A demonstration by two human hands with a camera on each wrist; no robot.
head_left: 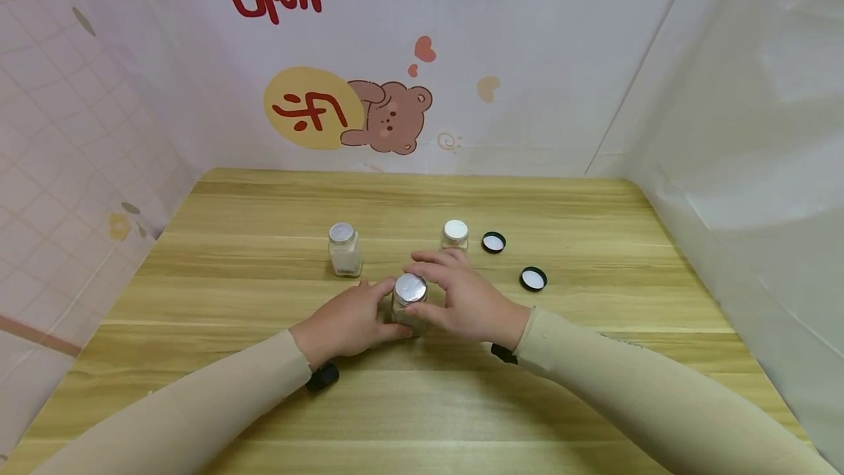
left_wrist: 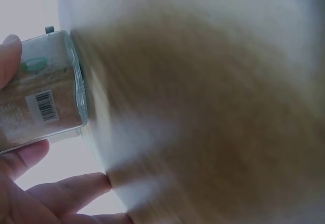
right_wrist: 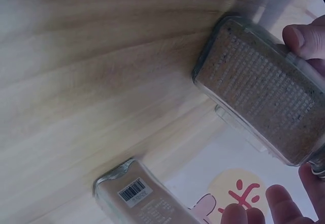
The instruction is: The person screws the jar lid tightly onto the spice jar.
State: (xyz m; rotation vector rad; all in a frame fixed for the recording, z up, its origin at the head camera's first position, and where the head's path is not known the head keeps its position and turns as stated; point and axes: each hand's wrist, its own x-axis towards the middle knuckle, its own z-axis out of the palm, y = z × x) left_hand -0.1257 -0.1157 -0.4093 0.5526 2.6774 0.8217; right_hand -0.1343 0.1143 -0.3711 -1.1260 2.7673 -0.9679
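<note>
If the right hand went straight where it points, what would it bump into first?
The right hand would likely first meet the nearest silver-topped jar, directly ahead of its palm; whether they already touch is unclear.

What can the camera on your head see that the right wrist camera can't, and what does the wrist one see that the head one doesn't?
Only the head view: two black lids lying on the table, and a pinkish heart on the wall.

Only the right wrist view: rows of tiny print on the side of the held jar; from above, you can't see that writing.

Both: that same jar, the right hand at it, the wooden table and the yellow circle with red writing.
</note>
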